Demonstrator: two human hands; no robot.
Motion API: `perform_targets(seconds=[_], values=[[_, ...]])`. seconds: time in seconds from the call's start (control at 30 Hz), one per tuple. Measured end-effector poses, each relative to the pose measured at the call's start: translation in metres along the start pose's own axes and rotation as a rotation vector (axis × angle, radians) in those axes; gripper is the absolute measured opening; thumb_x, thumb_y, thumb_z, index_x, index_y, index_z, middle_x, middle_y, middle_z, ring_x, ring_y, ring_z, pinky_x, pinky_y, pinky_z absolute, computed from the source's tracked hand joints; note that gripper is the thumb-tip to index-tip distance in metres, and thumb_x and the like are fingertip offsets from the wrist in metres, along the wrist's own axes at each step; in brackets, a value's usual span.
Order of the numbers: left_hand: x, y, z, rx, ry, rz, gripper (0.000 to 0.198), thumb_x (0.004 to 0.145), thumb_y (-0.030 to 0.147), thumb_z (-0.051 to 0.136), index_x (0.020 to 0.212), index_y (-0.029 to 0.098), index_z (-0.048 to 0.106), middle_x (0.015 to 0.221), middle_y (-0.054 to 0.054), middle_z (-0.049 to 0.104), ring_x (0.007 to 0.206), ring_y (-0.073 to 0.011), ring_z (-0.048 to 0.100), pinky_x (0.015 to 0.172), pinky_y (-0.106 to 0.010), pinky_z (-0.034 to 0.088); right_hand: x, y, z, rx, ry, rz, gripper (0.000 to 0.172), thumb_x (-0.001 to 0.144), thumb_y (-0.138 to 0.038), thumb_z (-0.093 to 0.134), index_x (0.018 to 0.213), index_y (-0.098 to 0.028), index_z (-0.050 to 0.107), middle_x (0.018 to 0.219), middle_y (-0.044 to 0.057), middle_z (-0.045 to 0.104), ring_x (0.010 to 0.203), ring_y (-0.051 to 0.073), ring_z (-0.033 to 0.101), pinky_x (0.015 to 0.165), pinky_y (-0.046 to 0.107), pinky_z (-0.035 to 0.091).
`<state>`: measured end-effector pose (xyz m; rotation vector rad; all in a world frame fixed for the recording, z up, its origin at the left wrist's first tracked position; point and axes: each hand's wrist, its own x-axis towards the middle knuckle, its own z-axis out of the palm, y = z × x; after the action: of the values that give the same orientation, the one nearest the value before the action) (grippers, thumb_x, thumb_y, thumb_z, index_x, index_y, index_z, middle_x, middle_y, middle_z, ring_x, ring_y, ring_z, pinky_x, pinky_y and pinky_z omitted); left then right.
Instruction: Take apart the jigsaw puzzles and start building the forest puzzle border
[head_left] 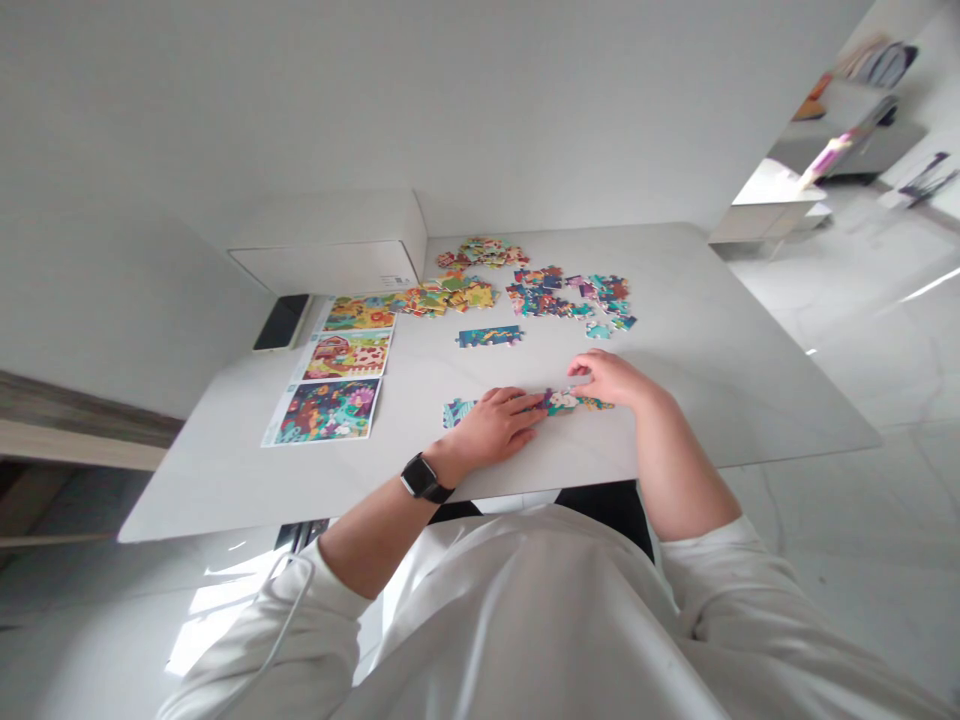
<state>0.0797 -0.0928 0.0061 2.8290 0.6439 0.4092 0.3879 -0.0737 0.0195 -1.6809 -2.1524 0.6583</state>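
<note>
One puzzle strip (561, 401) is covered by the left hand (493, 430), laid flat, probably for steadiness. At the strip's right part, the right hand (609, 379) is curled; whether anything is pinched cannot be told. Beyond the strip, loose pieces (536, 299) are piled, seemingly sorted by colour.

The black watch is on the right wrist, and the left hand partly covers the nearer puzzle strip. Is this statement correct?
No: the head view shows the black watch on the left wrist. The left hand indeed partly covers the nearer puzzle strip.
</note>
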Motion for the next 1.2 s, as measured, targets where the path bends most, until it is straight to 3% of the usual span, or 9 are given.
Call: perform_targets(seconds=[0.4, 0.63, 0.8, 0.93, 1.03, 1.2], values=[[0.001, 0.004, -0.003, -0.011, -0.014, -0.022, 0.043, 0.108, 0.043, 0.055, 0.148, 0.031, 0.067, 0.157, -0.007, 0.063, 0.136, -0.0326, 0.058, 0.115, -0.053, 0.047, 0.0, -0.013, 0.002, -0.016, -0.024, -0.011, 0.035, 0.079, -0.032, 0.093, 0.109, -0.023, 0.077, 0.113, 0.008, 0.072, 0.104, 0.024, 0.071, 0.094, 0.033, 0.056], [0.0, -0.001, -0.006, -0.038, 0.044, -0.039, 0.04, 0.109, 0.038, 0.055, 0.146, 0.03, 0.067, 0.154, -0.009, 0.065, 0.136, -0.0306, 0.059, 0.115, -0.052, 0.048, 0.001, -0.017, 0.009, -0.025, -0.041, -0.025, 0.036, 0.08, -0.028, 0.091, 0.112, -0.024, 0.076, 0.115, 0.009, 0.07, 0.104, 0.024, 0.071, 0.095, 0.034, 0.056], [-0.013, -0.03, -0.022, -0.085, 0.286, -0.265, 0.027, 0.107, 0.035, 0.06, 0.125, 0.024, 0.076, 0.128, -0.01, 0.075, 0.11, -0.0236, 0.069, 0.103, -0.042, 0.055, 0.003, -0.014, 0.003, 0.021, -0.009, -0.024, 0.03, 0.081, -0.031, 0.088, 0.108, -0.023, 0.078, 0.109, 0.008, 0.074, 0.092, 0.023, 0.07, 0.086, 0.033, 0.055], [-0.03, -0.052, -0.037, -0.16, 0.386, -0.539, 0.024, 0.102, 0.035, 0.064, 0.116, 0.021, 0.076, 0.108, -0.006, 0.074, 0.069, -0.0122, 0.061, 0.073, -0.029, 0.054, 0.002, -0.005, -0.01, 0.12, 0.2, 0.095, 0.019, 0.096, -0.036, 0.068, 0.106, -0.023, 0.078, 0.099, 0.006, 0.078, 0.083, 0.021, 0.068, 0.079, 0.032, 0.052], [-0.036, -0.059, -0.04, -0.178, 0.325, -0.549, 0.026, 0.097, 0.041, 0.07, 0.113, 0.021, 0.076, 0.101, -0.004, 0.074, 0.072, -0.0134, 0.062, 0.073, -0.028, 0.052, 0.0, 0.003, -0.017, 0.139, 0.252, 0.181, 0.023, 0.095, -0.044, 0.068, 0.1, -0.024, 0.077, 0.088, 0.004, 0.077, 0.076, 0.019, 0.066, 0.072, 0.03, 0.048], [-0.036, -0.061, -0.035, -0.146, 0.147, -0.432, 0.028, 0.092, 0.046, 0.074, 0.11, 0.024, 0.075, 0.095, -0.003, 0.071, 0.083, -0.0192, 0.067, 0.076, -0.031, 0.052, -0.001, 0.001, -0.012, 0.123, -0.012, 0.125, 0.028, 0.084, -0.051, 0.078, 0.083, -0.024, 0.071, 0.067, -0.003, 0.066, 0.06, 0.015, 0.055, 0.059, 0.027, 0.037]])
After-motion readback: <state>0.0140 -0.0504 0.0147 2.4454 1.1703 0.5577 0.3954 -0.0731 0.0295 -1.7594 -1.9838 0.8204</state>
